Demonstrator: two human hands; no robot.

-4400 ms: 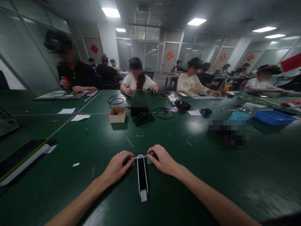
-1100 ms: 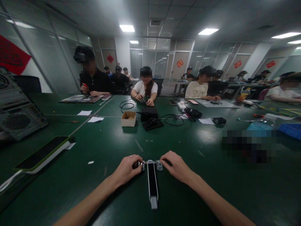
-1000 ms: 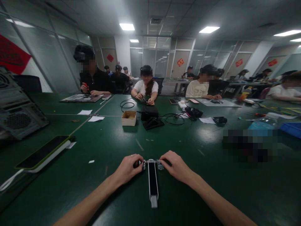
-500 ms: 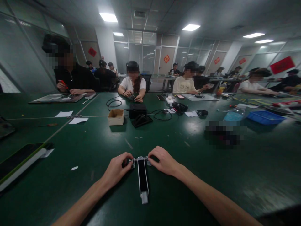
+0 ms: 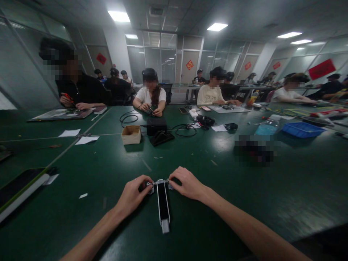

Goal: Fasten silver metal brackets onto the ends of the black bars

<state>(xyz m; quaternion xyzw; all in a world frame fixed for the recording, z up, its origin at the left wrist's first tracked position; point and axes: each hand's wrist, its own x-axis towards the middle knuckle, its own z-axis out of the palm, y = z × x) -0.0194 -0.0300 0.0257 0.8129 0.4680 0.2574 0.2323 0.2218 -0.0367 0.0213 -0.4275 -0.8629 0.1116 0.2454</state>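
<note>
A long narrow device [image 5: 163, 203], black on top with a white rim and a pale end piece towards me, lies on the green table [image 5: 201, 221]. Small metal parts stick out on both sides of its far end. My left hand [image 5: 136, 190] pinches the metal part on the left side between thumb and fingers. On the right side, my right hand [image 5: 187, 184] pinches the matching part in the same way. The fingertips partly cover both parts.
An open cardboard box [image 5: 131, 135] and a black box [image 5: 156, 127] with cables stand beyond my hands. A blue tray [image 5: 302, 129] and a bottle [image 5: 268, 127] are at the right. A green-edged panel [image 5: 24, 192] lies at the left. Several people sit across the table.
The whole view has shifted slightly, so things appear a little further left. Both hands keep their hold at the device's far end.
</note>
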